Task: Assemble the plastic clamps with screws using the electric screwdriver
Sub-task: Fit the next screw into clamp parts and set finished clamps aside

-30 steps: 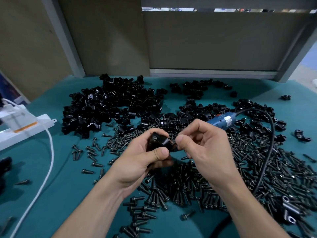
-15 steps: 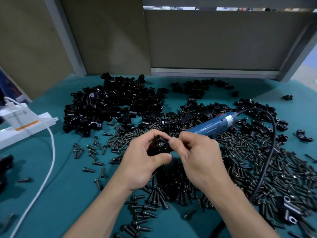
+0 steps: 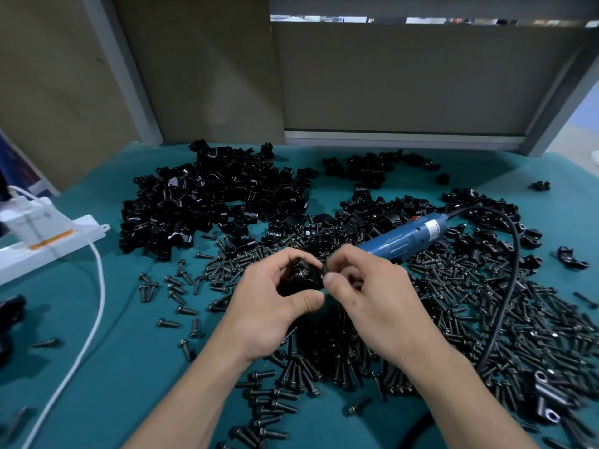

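Left hand (image 3: pixel 275 306) grips a black plastic clamp (image 3: pixel 299 278), fingers curled over the top and thumb pressed along the near side. The clamp sits in the middle of the frame, raised above the screw pile (image 3: pixel 470 306). Right hand (image 3: pixel 366 296) is just beside it, thumb and forefinger pinched together on a small dark screw (image 3: pixel 325 270) at the clamp's right edge. The screw is mostly covered by the fingertips, so whether it has entered the hole cannot be told.

The electric screwdriver (image 3: pixel 402 239), with a blue body, lies unheld on the screws just behind the right hand, with its tip end hidden behind that hand. It has a white label near the rear, but the print is too small to read. Its black cord (image 3: pixel 510 286) loops right and down across the screws.

A loose clamp heap (image 3: pixel 210 202) sits far left on the teal table (image 3: pixel 129 367). At the left edge is a white power strip (image 3: pixel 87 230) with a plugged adapter, cut off by the frame, and its orange sticker text is unreadable. A white cable (image 3: pixel 97 296) runs down from it. Lower right, a grey clamp piece (image 3: pixel 547 396) is blurred.
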A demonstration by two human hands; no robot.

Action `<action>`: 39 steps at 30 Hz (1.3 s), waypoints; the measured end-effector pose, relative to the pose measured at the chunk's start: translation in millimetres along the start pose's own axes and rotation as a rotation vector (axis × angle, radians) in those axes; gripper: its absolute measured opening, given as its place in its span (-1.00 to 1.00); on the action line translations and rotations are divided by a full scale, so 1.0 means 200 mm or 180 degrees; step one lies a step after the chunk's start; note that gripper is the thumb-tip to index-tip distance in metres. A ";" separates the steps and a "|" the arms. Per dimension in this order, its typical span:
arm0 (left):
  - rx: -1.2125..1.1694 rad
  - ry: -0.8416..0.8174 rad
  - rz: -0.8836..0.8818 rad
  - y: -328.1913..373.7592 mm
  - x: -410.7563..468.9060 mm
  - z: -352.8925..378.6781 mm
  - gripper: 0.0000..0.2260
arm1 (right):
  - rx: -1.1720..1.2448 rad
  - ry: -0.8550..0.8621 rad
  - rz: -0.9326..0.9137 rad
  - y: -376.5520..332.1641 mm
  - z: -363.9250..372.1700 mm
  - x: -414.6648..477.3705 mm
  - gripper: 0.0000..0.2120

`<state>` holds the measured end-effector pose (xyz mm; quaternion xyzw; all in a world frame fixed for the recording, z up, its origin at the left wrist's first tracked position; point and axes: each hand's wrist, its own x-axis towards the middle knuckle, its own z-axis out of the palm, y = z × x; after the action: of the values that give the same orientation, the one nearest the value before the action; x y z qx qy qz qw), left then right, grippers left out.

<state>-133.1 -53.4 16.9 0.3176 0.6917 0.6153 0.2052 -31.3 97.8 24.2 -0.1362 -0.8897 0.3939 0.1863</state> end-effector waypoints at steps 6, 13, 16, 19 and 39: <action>0.0073 0.0009 0.0055 0.01 -0.01 -0.01 -0.62 | -0.0179 0.0026 -0.0023 0.00 0.02 0.00 -0.70; 0.0169 0.0009 -0.0075 0.00 -0.01 -0.02 -0.62 | -0.0224 -0.0005 0.0180 -0.01 0.07 -0.02 -0.76; 0.0194 0.0046 -0.0059 0.00 -0.01 -0.01 -0.62 | -0.0319 0.0076 0.0129 -0.02 0.06 -0.01 -0.70; 0.0183 0.0085 -0.0066 0.00 -0.01 -0.01 -0.63 | -0.0006 -0.0051 0.0068 -0.02 0.01 -0.02 -0.81; 0.0073 0.0053 -0.0035 0.01 -0.03 0.02 -0.64 | -0.0240 -0.0173 -0.0083 0.01 -0.02 -0.01 -0.75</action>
<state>-126.3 -54.1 18.1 0.3109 0.7022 0.6088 0.1991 -28.6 100.8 24.7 -0.1207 -0.9104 0.3611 0.1619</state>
